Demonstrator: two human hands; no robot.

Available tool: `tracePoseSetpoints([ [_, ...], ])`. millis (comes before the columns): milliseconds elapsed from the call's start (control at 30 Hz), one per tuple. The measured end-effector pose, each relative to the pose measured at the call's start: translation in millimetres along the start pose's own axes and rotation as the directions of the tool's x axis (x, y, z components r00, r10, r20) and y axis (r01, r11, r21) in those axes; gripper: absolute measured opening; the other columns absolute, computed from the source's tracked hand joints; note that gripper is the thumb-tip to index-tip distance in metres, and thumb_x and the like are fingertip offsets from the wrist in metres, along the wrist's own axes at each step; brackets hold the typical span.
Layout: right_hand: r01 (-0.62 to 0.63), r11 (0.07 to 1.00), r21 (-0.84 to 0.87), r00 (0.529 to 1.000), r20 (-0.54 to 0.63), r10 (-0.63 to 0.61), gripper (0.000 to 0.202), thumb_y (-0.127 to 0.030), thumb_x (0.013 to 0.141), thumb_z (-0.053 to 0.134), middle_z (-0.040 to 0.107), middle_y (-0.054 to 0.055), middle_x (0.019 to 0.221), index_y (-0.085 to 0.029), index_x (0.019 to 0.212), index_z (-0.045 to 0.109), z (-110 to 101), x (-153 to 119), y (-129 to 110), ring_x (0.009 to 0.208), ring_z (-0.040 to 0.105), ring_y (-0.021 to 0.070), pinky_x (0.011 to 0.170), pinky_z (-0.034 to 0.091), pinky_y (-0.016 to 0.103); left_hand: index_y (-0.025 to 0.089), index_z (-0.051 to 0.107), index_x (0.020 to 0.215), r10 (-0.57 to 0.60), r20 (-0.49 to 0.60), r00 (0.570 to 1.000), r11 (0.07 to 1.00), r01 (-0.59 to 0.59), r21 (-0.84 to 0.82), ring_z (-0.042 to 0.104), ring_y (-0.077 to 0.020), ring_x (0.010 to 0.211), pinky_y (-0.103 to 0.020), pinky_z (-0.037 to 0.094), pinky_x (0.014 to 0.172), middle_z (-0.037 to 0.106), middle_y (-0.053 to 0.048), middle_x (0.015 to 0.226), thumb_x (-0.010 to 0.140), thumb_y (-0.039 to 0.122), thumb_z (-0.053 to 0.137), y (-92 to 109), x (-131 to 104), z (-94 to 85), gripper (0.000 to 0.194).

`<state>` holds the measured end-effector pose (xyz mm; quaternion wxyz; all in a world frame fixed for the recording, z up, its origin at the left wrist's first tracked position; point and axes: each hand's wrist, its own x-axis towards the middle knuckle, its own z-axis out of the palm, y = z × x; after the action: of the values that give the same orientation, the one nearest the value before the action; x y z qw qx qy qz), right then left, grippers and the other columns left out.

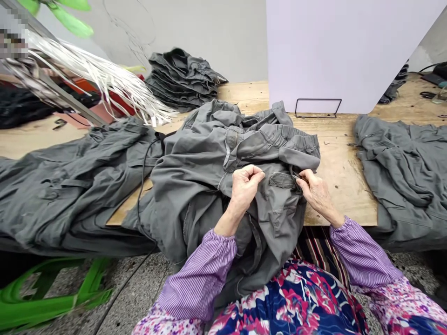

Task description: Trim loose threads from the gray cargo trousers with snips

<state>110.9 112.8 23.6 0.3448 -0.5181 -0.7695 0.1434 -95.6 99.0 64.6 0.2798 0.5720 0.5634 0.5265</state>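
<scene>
Dark grey trousers (195,163) with a gathered elastic waistband are spread over the edge of the wooden table and hang down toward my lap. My left hand (246,184) is closed in a pinch on the cloth, just left of a small pocket flap (282,180). At the flap's right end my right hand (316,191) also pinches, thumb against forefinger. Something thin and dark shows at its fingertips, too small to name. Both wrists have purple striped sleeve covers.
More grey garments lie left (70,186) and right (405,172) on the wooden table (342,181). Behind are a folded stack (183,77), white strips (101,70) on a rail and a white board (335,51). A cable (141,195) runs down past a green stool (52,293).
</scene>
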Motion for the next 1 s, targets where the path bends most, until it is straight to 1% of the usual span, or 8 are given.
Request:
tracePoseSetpoints([
  [100, 0.116, 0.992, -0.044, 0.993, -0.007, -0.116, 0.014, -0.029, 0.091, 0.041, 0.063, 0.004, 0.083, -0.019, 0.093, 0.051, -11, 5, -9, 0.074, 0.059, 0.0176, 0.065, 0.038, 0.026, 0.015, 0.055, 0.059, -0.029, -0.001, 1.0, 0.99, 0.029, -0.138, 0.038, -0.007, 0.05, -0.021, 0.03, 0.049, 0.048, 0.004, 0.054, 0.068, 0.018, 0.057, 8, 5, 1.4, 0.009],
  [267, 0.32, 0.894, -0.314, 0.948, 0.115, -0.298, 0.016, -0.03, 0.093, 0.04, 0.059, 0.004, 0.079, -0.018, 0.09, 0.051, -28, 22, -36, 0.075, 0.055, 0.0176, 0.064, 0.032, 0.027, 0.014, 0.056, 0.059, 0.064, 0.044, 0.997, 0.996, -0.061, -0.064, 0.039, -0.0073, 0.052, -0.021, 0.03, 0.051, 0.048, 0.003, 0.055, 0.07, 0.02, 0.057, 21, 13, 8.0, 0.012],
  [467, 0.43, 0.754, -0.497, 0.903, 0.212, -0.374, 0.02, -0.031, 0.094, 0.039, 0.056, 0.004, 0.076, -0.018, 0.083, 0.049, -37, 35, -55, 0.073, 0.05, 0.0177, 0.059, 0.023, 0.028, 0.014, 0.057, 0.058, 0.194, 0.075, 0.978, 0.976, -0.2, 0.086, 0.045, -0.0087, 0.055, -0.022, 0.035, 0.055, 0.054, 0.002, 0.057, 0.07, 0.016, 0.056, 35, 16, 9.5, 0.013],
  [667, 0.496, 0.695, -0.521, 0.868, 0.268, -0.418, 0.017, -0.025, 0.093, 0.039, 0.055, 0.005, 0.073, -0.018, 0.083, 0.049, -41, 38, -59, 0.07, 0.048, 0.0176, 0.058, 0.019, 0.03, 0.014, 0.057, 0.057, 0.259, 0.107, 0.96, 0.954, -0.271, 0.125, 0.045, -0.0084, 0.054, -0.022, 0.034, 0.054, 0.054, 0.002, 0.056, 0.07, 0.013, 0.055, 40, 14, 15.1, 0.014],
  [800, 0.423, 0.778, -0.465, 0.906, 0.236, -0.352, 0.021, -0.027, 0.094, 0.037, 0.057, 0.005, 0.071, -0.016, 0.081, 0.05, -46, 38, -53, 0.066, 0.049, 0.0161, 0.057, 0.021, 0.028, 0.014, 0.056, 0.06, 0.207, 0.052, 0.977, 0.978, -0.209, 0.018, 0.042, -0.008, 0.051, -0.021, 0.033, 0.051, 0.05, 0.003, 0.054, 0.071, 0.017, 0.056, 46, 12, 1.2, 0.012],
  [900, 0.239, 0.93, -0.278, 0.97, 0.111, -0.217, 0.018, -0.03, 0.092, 0.04, 0.059, 0.004, 0.073, -0.016, 0.086, 0.051, -42, 30, -37, 0.064, 0.051, 0.0144, 0.057, 0.026, 0.025, 0.015, 0.056, 0.061, 0.195, 0.245, 0.95, 0.974, -0.217, 0.066, 0.042, -0.0083, 0.049, -0.022, 0.032, 0.05, 0.049, 0.003, 0.053, 0.072, 0.018, 0.056, 50, 7, -16.1, 0.012],
  [933, 0.173, 0.97, -0.171, 0.984, 0.078, -0.161, 0.017, -0.032, 0.09, 0.044, 0.059, 0.002, 0.072, -0.017, 0.088, 0.051, -38, 25, -30, 0.062, 0.051, 0.0136, 0.057, 0.028, 0.024, 0.015, 0.057, 0.06, 0.208, 0.319, 0.925, 0.951, -0.268, 0.157, 0.044, -0.0089, 0.05, -0.022, 0.033, 0.051, 0.051, 0.003, 0.054, 0.072, 0.015, 0.056, 50, 5, -19.6, 0.012],
  [1000, 0.054, 0.998, 0.043, 0.997, 0.055, -0.056, 0.02, -0.037, 0.084, 0.053, 0.056, -0.001, 0.065, -0.017, 0.085, 0.053, -25, 14, -17, 0.056, 0.048, 0.0119, 0.056, 0.03, 0.023, 0.014, 0.058, 0.062, 0.242, 0.41, 0.879, 0.835, -0.404, 0.374, 0.049, -0.0108, 0.056, -0.024, 0.035, 0.055, 0.055, 0.0, 0.06, 0.073, 0.011, 0.054, 46, -1, -19.7, 0.012],
])
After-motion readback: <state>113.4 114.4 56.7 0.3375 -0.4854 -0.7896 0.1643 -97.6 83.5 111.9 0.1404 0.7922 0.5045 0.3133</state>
